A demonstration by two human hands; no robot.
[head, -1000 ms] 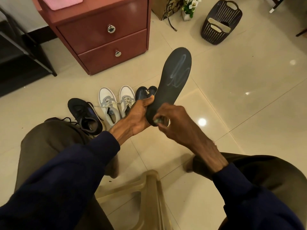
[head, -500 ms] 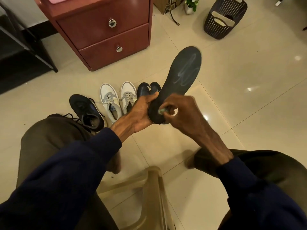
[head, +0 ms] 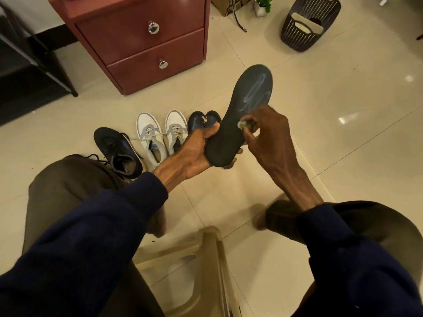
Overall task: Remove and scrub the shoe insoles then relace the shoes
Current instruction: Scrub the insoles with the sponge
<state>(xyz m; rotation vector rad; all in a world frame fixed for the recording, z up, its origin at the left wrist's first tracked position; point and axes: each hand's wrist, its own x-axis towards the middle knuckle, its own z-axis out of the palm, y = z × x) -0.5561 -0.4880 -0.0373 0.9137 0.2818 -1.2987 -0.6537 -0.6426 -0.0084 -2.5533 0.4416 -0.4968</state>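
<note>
A dark insole (head: 247, 106) with pale streaks near its toe stands tilted up in front of me. My left hand (head: 196, 152) grips its heel end from the left. My right hand (head: 267, 131) pinches a small pale scrubbing tool (head: 243, 124) against the insole's middle; most of the tool is hidden in the fingers. On the floor beyond lie a black laced shoe (head: 119, 152), a pair of white sneakers (head: 160, 133) and a dark pair (head: 201, 121) partly behind my left hand.
A red-brown drawer cabinet (head: 146, 42) stands at the back. A black plastic basket (head: 309, 21) sits at the back right on the tiled floor (head: 343, 133). A beige plastic stool (head: 201, 271) is between my knees. A dark rack (head: 27, 65) is at the left.
My right hand with the scrubbing tool has slid up the insole from the heel toward the middle. The left hand keeps its hold on the heel end.
</note>
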